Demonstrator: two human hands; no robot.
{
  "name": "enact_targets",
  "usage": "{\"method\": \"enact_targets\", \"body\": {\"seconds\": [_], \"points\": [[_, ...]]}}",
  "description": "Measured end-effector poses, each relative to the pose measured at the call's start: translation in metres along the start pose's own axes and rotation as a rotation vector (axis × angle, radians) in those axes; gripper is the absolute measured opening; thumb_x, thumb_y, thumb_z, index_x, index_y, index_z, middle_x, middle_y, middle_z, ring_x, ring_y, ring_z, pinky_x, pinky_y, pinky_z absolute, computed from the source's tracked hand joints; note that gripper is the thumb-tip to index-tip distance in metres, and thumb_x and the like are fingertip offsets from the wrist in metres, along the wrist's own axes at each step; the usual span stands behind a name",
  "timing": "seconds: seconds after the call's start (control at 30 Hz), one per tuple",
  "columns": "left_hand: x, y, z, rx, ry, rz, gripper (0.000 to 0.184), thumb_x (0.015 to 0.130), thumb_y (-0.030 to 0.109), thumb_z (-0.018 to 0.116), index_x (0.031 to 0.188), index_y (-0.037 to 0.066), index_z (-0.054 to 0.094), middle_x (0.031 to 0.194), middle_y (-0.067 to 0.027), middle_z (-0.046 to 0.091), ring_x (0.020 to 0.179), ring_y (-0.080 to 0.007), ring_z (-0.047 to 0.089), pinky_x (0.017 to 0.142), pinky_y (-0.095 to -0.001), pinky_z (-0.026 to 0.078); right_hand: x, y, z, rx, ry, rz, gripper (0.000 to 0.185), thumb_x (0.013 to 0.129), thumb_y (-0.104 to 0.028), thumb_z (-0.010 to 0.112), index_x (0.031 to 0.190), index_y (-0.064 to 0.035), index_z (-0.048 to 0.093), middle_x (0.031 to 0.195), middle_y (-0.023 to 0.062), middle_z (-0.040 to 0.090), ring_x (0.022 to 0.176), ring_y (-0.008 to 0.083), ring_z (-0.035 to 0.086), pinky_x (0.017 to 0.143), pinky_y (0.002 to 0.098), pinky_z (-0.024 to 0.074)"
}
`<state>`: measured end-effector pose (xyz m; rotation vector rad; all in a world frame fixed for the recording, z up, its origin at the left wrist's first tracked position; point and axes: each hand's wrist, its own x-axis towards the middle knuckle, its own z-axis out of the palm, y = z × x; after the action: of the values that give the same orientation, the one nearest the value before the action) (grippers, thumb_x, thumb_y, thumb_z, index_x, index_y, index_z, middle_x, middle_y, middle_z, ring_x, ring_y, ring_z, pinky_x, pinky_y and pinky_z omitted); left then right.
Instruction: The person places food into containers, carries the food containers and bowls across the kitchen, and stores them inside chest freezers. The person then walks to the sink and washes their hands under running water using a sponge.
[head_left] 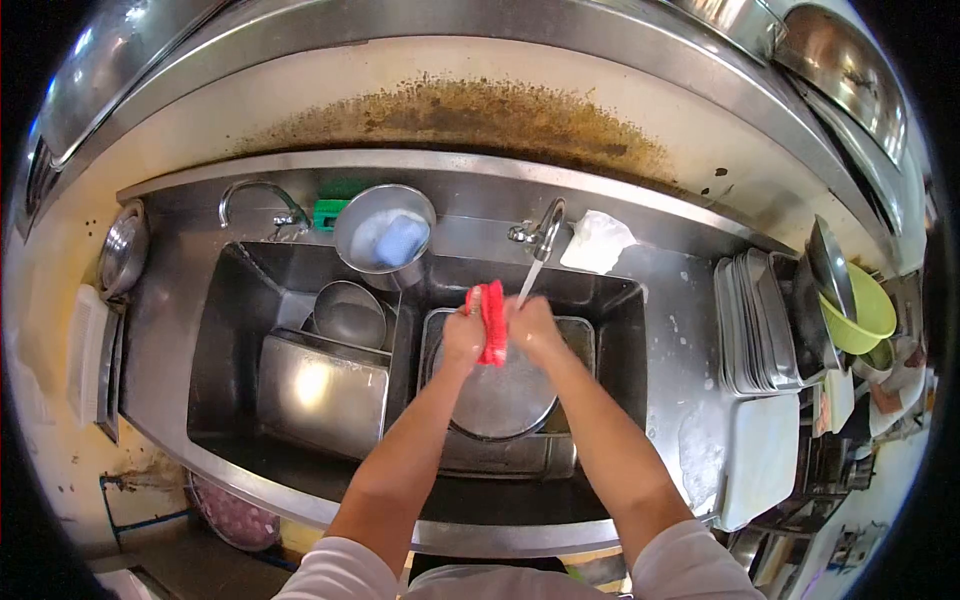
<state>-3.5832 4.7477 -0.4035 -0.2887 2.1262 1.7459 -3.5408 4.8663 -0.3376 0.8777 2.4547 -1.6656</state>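
Observation:
Over the right basin of a double sink (625,400), my left hand (463,335) is closed on a red cloth or sponge (493,322). My right hand (532,328) is just right of it, beside the stream from the running faucet (548,230); its fingers are blurred, and whether they touch the red item cannot be made out. Beneath both hands lie a round metal lid or pan (495,395) and rectangular trays (490,458). A metal pot (350,225) with suds and a blue cloth (400,241) stands at the back, above the divider.
The left basin holds a rectangular tray (320,390) and a round pan (350,313). On the right counter stand stacked trays (755,320), a white board (762,460) and a green bowl (870,315). A white cloth (597,242) lies behind the sink. Another faucet (262,186) is back left.

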Motion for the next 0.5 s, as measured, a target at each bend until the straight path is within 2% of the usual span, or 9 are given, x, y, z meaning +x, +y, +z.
{"method": "enact_targets", "body": {"seconds": [0.03,0.13,0.17,0.27,0.3,0.4,0.43,0.5], "points": [[-0.005,-0.004,0.009,0.113,0.056,0.046,0.072,0.1,0.064,0.048,0.092,-0.003,0.073,0.079,-0.0218,0.072,0.074,-0.031,0.069,0.07,-0.0436,0.051,0.014,0.003,0.0,0.183,-0.012,-0.067,0.026,0.095,-0.019,0.057,0.088,0.0034,0.067,0.077,0.0186,0.067,0.068,0.0273,0.062,0.067,0.0441,0.048],[-0.011,0.034,0.0,0.021,0.095,0.043,0.073,0.1,0.064,0.047,0.093,-0.003,0.073,0.08,-0.0233,0.072,0.076,-0.0343,0.07,0.072,-0.0449,0.051,-0.002,0.029,0.019,-0.271,0.194,-0.384,0.028,0.096,-0.017,0.056,0.086,0.0062,0.068,0.075,0.013,0.068,0.068,0.0209,0.061,0.063,0.0398,0.0471],[-0.012,0.048,-0.014,0.062,0.061,-0.007,0.071,0.101,0.061,0.049,0.092,-0.005,0.072,0.079,-0.017,0.07,0.073,-0.0212,0.063,0.073,-0.0392,0.052,-0.017,0.032,0.016,-0.28,0.057,-0.323,0.03,0.097,-0.017,0.056,0.085,0.0086,0.067,0.075,0.0138,0.067,0.069,0.0201,0.063,0.064,0.0388,0.0485],[-0.011,0.022,-0.007,-0.08,-0.042,-0.003,0.068,0.102,0.06,0.05,0.092,-0.004,0.071,0.078,-0.0147,0.07,0.071,-0.0195,0.062,0.071,-0.0383,0.052,-0.016,0.005,-0.01,-0.106,-0.145,-0.07,0.029,0.095,-0.018,0.055,0.086,0.0071,0.067,0.079,0.0263,0.067,0.077,0.0369,0.067,0.073,0.0426,0.0512],[-0.008,0.013,0.001,0.041,-0.043,0.072,0.065,0.102,0.059,0.05,0.093,-0.002,0.071,0.079,-0.0115,0.07,0.071,-0.018,0.063,0.071,-0.0371,0.052,0.0,0.001,-0.012,0.19,-0.11,-0.06,0.03,0.094,-0.02,0.056,0.087,0.0075,0.067,0.082,0.0302,0.066,0.08,0.0378,0.069,0.074,0.0443,0.0522],[-0.002,0.025,0.002,-0.01,-0.032,-0.001,0.063,0.102,0.058,0.05,0.097,-0.001,0.072,0.083,-0.0128,0.072,0.074,-0.0198,0.066,0.073,-0.0368,0.053,-0.012,0.011,0.001,-0.356,0.143,-0.244,0.024,0.091,-0.016,0.059,0.087,0.0052,0.07,0.081,0.0271,0.069,0.076,0.0292,0.071,0.071,0.0412,0.0528],[-0.005,0.023,0.003,0.021,-0.036,0.031,0.062,0.102,0.058,0.05,0.099,-0.001,0.072,0.084,-0.0162,0.072,0.076,-0.0242,0.067,0.074,-0.0387,0.053,-0.028,0.031,0.002,-0.408,0.012,-0.381,0.02,0.089,-0.013,0.06,0.09,0.0044,0.071,0.082,0.0275,0.069,0.075,0.0301,0.072,0.07,0.042,0.0535],[-0.01,0.015,0.002,0.089,-0.038,0.096,0.061,0.101,0.058,0.051,0.102,0.0,0.073,0.086,-0.0228,0.071,0.081,-0.0329,0.07,0.076,-0.0424,0.053,-0.006,0.019,-0.009,-0.236,0.019,-0.269,0.019,0.087,-0.013,0.06,0.092,0.0022,0.071,0.085,0.0284,0.069,0.079,0.0346,0.071,0.075,0.0436,0.0536]]}}
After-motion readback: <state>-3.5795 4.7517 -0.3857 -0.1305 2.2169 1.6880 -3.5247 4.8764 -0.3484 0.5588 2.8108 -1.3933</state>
